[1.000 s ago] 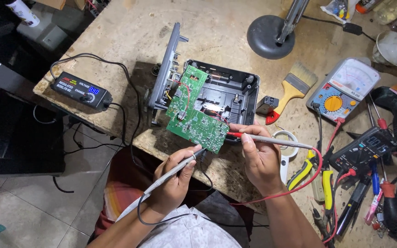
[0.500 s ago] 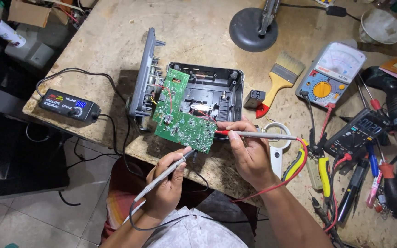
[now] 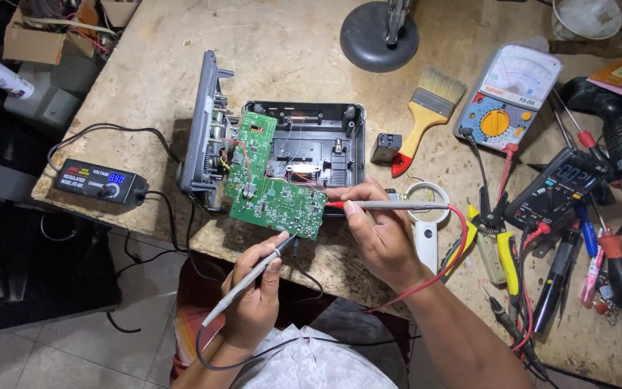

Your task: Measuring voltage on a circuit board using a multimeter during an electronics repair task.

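my left hand [image 3: 253, 295] grips grey probe [image 3: 250, 274] — tip on green circuit board [image 3: 268, 184] | my right hand [image 3: 379, 230] pinches red probe [image 3: 390, 205] at board edge

A yellow-handled paintbrush [image 3: 426, 119] lies on the workbench [image 3: 289, 43] beside an analog meter [image 3: 507, 97] with a yellow dial, and a dark digital meter [image 3: 561, 186] sits just below that. Lamp base [image 3: 379, 36] stands at the far edge. Pliers [image 3: 485, 241] and screwdrivers [image 3: 590, 245] crowd the right side; a small black power supply [image 3: 101, 183] sits at the left edge, cables trailing.
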